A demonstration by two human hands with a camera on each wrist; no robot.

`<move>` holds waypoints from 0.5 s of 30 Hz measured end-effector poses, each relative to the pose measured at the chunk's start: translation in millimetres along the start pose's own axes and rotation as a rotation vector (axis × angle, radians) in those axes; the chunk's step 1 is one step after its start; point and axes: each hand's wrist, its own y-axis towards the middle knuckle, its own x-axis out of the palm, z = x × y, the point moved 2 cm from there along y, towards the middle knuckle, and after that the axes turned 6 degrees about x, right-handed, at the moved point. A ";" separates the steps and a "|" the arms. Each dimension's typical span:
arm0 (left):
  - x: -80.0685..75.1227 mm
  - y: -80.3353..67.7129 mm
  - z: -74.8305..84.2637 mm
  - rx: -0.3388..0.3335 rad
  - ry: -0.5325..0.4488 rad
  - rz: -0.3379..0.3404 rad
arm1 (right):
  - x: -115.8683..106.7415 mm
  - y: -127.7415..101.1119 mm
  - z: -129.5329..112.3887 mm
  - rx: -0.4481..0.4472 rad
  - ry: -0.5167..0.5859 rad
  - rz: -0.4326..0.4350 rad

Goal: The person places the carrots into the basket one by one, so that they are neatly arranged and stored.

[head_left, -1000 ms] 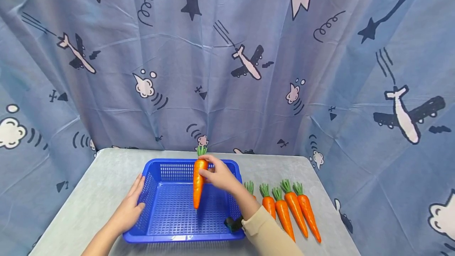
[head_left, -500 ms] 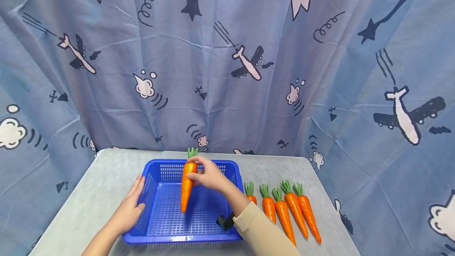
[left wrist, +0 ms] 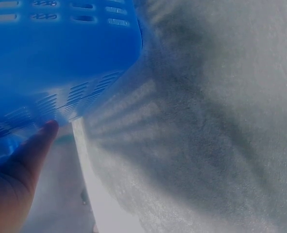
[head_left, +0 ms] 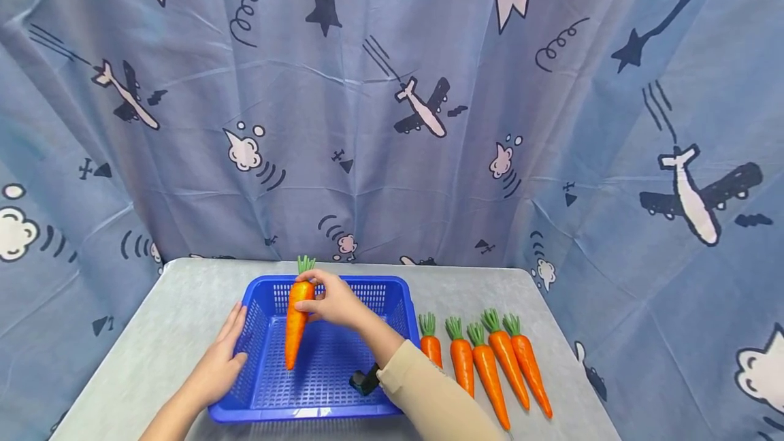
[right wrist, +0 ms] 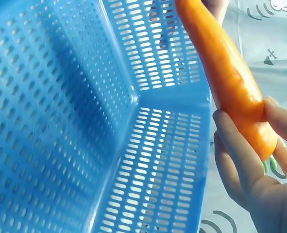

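Right hand [head_left: 333,303] is pinching the carrot [head_left: 295,324] near its leafy top over the basket's [head_left: 392,305] left side; prob light, stiff plastic, smooth-ish. Left hand [head_left: 219,363] is resting flat w/ straight fingers on the basket's left wall.

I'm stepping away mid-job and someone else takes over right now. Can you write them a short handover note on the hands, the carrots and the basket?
Right hand: holds one carrot near its leafy end, tip down, over the left part of the blue basket; the carrot is not set down yet.
Left hand: fingers straight, resting against the basket's left wall, steadying it.
Basket: nothing lies in it so far.
Five more carrots lie in a row on the grey table, right of the basket, leaves pointing away.
Done: one carrot lifted over the basket.
Left: probably lay it in, then move the other five.
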 end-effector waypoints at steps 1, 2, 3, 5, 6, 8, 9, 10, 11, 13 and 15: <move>-0.4 0.3 -0.3 -0.002 0.003 -0.003 | 1.8 1.5 -0.1 0.004 -0.010 0.004; -0.8 0.7 -0.6 -0.005 0.003 -0.005 | 3.6 3.2 0.3 0.006 -0.015 0.007; -1.1 0.9 -0.7 -0.007 0.005 -0.008 | 5.3 4.7 1.0 0.013 -0.021 0.010; -1.3 1.1 -1.3 -0.002 0.008 -0.007 | 8.6 7.3 2.6 0.022 -0.030 0.018; -1.3 1.0 -1.5 0.003 0.010 -0.003 | 10.2 8.5 3.4 0.022 -0.034 0.019; -1.2 0.9 -1.8 0.012 0.013 0.002 | 13.5 10.8 5.0 0.025 -0.037 0.023; -1.1 0.8 -2.0 0.017 0.016 0.005 | 15.0 11.4 5.6 0.030 -0.040 0.027; -0.9 0.8 -2.1 0.022 0.018 0.008 | 16.4 12.3 6.5 0.031 -0.040 0.027; -0.8 0.9 -2.2 0.026 0.018 0.011 | 18.0 13.4 7.4 0.031 -0.036 0.029; -0.6 1.0 -2.0 0.025 0.020 0.008 | 21.1 15.8 9.1 0.039 -0.026 0.035; -0.4 1.1 -1.7 0.020 0.020 0.003 | 24.4 18.2 11.0 0.052 -0.016 0.040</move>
